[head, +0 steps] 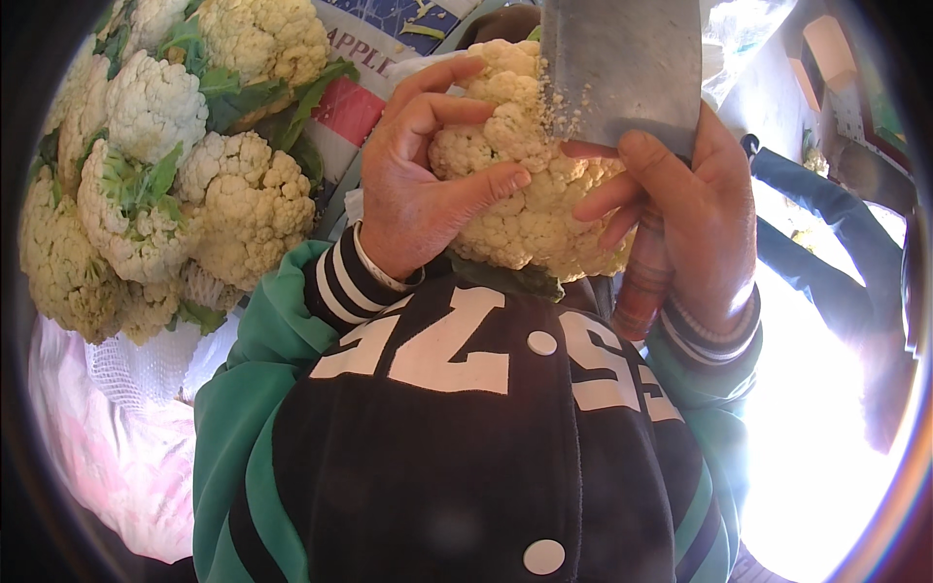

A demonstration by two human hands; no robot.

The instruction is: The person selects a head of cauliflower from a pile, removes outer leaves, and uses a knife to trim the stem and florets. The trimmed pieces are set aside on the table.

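A large cream-coloured cauliflower head [539, 197] is in front of my chest, with a dark green leaf [510, 277] under its near side. My left hand [430, 167] grips its left side, thumb and fingers spread over the florets. In my right hand [692, 182] is a cleaver, its wide steel blade [623, 69] pointing away from me and its reddish-brown handle [643, 273] slanting towards my sleeve. The blade's left edge lies over the cauliflower's right part, and small crumbs of floret cling to the steel. My right fingertips reach over the curds beneath the blade.
To the left rises a pile of several cauliflowers [175, 175] with green leaves, above white netting [138, 368] and a pink-and-white sack [109, 444]. Behind lies a printed carton [364, 51] with scraps. Dark blue straps or tubes [809, 189] curve at the right, near a clear plastic bag [743, 44].
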